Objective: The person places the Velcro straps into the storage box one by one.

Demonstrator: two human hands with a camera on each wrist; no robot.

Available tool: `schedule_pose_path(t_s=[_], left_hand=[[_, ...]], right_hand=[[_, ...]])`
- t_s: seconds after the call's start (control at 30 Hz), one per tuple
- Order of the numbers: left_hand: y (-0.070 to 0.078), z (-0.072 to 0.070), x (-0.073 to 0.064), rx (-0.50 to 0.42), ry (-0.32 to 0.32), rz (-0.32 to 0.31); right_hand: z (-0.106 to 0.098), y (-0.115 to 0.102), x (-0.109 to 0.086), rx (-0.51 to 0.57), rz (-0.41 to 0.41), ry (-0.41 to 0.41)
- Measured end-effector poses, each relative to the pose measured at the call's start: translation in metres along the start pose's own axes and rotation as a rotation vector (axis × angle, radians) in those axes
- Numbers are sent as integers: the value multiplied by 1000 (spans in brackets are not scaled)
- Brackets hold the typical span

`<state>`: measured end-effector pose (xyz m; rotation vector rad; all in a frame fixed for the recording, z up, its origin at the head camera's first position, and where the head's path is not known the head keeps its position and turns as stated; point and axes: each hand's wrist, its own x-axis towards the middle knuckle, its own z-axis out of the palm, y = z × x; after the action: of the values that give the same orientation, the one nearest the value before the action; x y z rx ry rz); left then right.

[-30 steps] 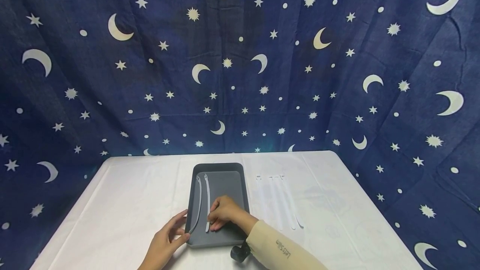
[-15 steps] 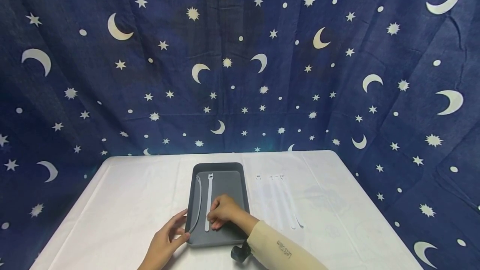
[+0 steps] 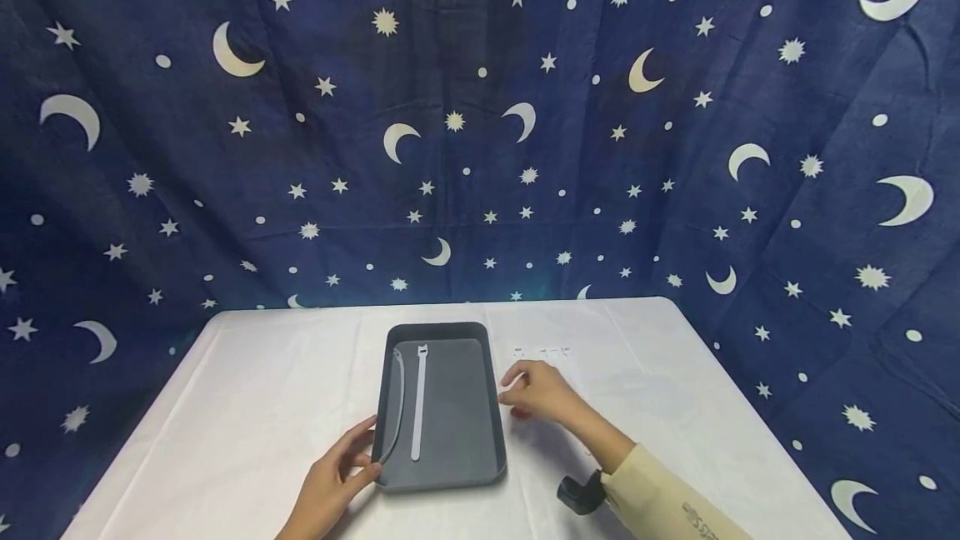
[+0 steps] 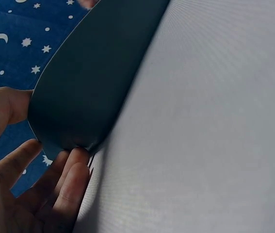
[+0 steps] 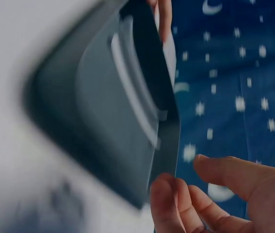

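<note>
A dark grey tray (image 3: 465, 407) lies on the table, with my left hand (image 3: 330, 477) gripping its near-left corner, the thumb at the rim. In the left wrist view, several fingers (image 4: 72, 187) rest against its outer wall. Inside the tray are two white hook-and-loop cable ties: a straight flat one (image 3: 419, 407) and a bowed one (image 3: 400, 407) along the left wall. My right hand (image 3: 542, 392), with loosely bent fingers and nothing held, hovers just right of the tray. It partly covers more white cable ties (image 3: 555, 352), whose slotted heads show beyond it.
A white cloth covers the table (image 3: 285, 382). Behind it and at both sides hangs a dark blue curtain (image 3: 465, 148) with moons and stars. A black wrist camera (image 3: 581, 493) is strapped at my right sleeve (image 3: 660, 494).
The straight cable tie has turned flat side up in the tray. My right hand has let go of it and moved right, out over the tray's right rim. The left hand stays put.
</note>
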<state>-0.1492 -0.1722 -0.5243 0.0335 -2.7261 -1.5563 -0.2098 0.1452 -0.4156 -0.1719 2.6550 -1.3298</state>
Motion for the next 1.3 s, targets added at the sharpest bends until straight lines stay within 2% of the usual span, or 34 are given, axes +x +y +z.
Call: schedule_pose_path(t_s=[0.2, 0.37, 0.5, 0.6, 0.77, 1.0, 1.3], left_hand=[[-1, 1, 1, -2, 3, 18], [-1, -1, 0, 10, -2, 18], [0, -2, 0, 12, -4, 19], [0, -2, 0, 11, -8, 11], [1, 0, 1, 16, -15, -6], [2, 1, 1, 12, -16, 2], [1, 0, 1, 4, -15, 18]], right_hand=[[-54, 47, -19, -88, 165, 159], [-74, 82, -34, -79, 250, 222], [-73, 101, -43, -12, 273, 234], [-67, 111, -47, -1, 279, 245], [-58, 119, -47, -38, 275, 271], [-52, 123, -45, -161, 278, 321], [-44, 122, -45, -185, 283, 381]])
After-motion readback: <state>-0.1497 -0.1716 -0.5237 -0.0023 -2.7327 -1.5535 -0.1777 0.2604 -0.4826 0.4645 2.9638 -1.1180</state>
